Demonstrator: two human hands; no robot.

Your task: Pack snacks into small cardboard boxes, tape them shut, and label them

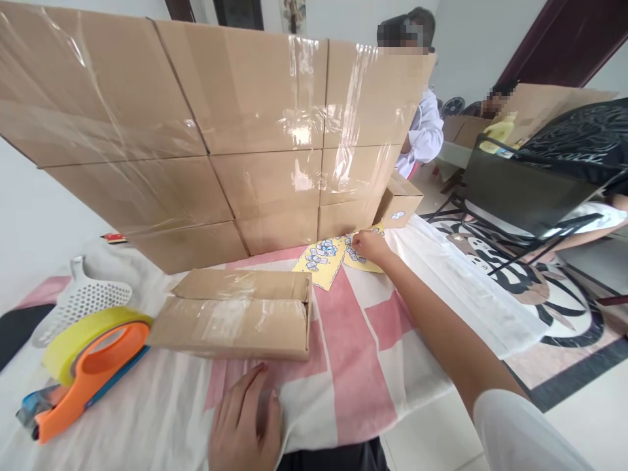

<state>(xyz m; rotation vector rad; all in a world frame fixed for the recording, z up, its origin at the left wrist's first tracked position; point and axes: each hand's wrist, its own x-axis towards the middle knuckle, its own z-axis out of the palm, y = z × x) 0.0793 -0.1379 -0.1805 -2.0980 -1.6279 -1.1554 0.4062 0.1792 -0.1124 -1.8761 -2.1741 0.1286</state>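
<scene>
My right hand (370, 247) reaches to the table's far side, its fingers closed in a pinch over small blue-and-white printed pieces on yellow paper. Whether it grips one of them is too small to tell. A yellow sheet (330, 278) with more of these pieces lies just left of it. My left hand (245, 418) rests on the cloth near the front edge, thumb apart from the fingers and nothing held. Just beyond its fingertips lies a closed, taped cardboard box (235, 317).
A wall of stacked, taped cartons (265, 124) stands behind. An orange tape dispenser (93, 373) and a white perforated scoop (91, 288) lie at left. A small carton (400, 203) sits at the back right. A person (424, 127) is behind it; others sit near a chair (520, 190).
</scene>
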